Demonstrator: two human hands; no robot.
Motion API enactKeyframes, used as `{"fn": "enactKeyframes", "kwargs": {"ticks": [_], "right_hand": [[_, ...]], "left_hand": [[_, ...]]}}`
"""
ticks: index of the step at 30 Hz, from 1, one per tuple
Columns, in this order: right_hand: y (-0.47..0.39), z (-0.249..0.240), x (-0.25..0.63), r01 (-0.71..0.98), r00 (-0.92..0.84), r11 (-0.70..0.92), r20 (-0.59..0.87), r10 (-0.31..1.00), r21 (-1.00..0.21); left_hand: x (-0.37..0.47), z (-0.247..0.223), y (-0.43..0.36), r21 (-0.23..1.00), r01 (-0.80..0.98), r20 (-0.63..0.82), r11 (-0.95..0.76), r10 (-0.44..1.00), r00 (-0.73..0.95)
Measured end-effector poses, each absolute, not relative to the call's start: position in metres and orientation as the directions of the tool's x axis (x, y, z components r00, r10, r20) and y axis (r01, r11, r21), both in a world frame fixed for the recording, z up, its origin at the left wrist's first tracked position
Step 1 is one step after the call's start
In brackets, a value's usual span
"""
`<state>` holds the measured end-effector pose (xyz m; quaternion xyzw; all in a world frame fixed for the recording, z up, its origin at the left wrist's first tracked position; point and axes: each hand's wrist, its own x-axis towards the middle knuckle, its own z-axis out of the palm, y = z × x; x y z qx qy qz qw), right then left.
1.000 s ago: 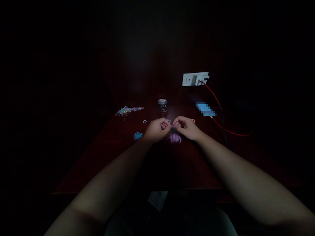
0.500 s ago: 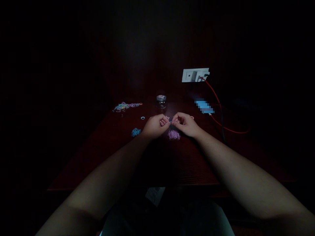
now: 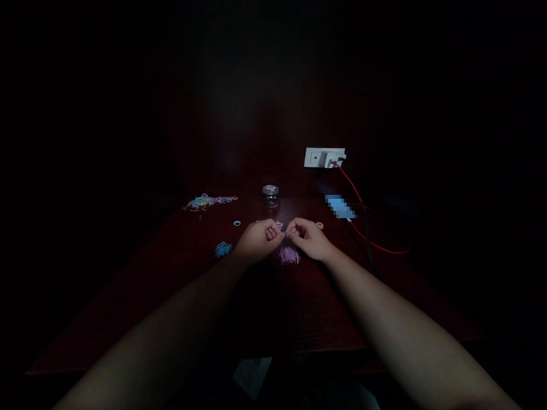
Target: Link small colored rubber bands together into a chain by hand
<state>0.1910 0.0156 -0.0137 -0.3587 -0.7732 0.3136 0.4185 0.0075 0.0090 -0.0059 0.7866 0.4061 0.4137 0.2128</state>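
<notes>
The left hand [image 3: 256, 239] and the right hand [image 3: 308, 238] are meeting fingertip to fingertip just above the pink pile [image 3: 289, 255], and between them they are pinching one small band [image 3: 284, 230]. The fingers of both hands are curling inward with thumb and forefinger pressing together on that band; its colour is too dim to tell.

Risks, as judged from this view:
- The band is being held by the fingertips alone. An uneven pull from either side could let it snap free and drop into the pink pile below, where it would be hard to find.
- The lighting is very poor. A misjudged grip is likely, since the band is barely showing against the dark table [image 3: 299, 319].
- A single pink ring [image 3: 319, 226] is lying just right of the pink pile, beside the right hand; a sweep of the wrist could knock it away.

Pose: both forearms are reaching forward from the near edge and converging over the pink pile, wrists low, knuckles up. Whether the wrists are touching the table cannot be told.

Left of the pink pile a blue pile [image 3: 223, 248] is lying near the left wrist. Beyond the pink pile a jar [image 3: 270, 193] is standing, with a mixed heap [image 3: 205, 201] further left of it.
</notes>
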Motion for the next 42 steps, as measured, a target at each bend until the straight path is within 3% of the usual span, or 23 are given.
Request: {"fn": "enactKeyframes", "kwargs": {"ticks": [42], "right_hand": [[0.0137,-0.0088,0.1866,0.271,-0.296,0.494,0.416,0.86,-0.826]], "left_hand": [[0.0073,-0.0064,0.0065,0.66,0.473,0.449,-0.583,0.812,0.373]]}}
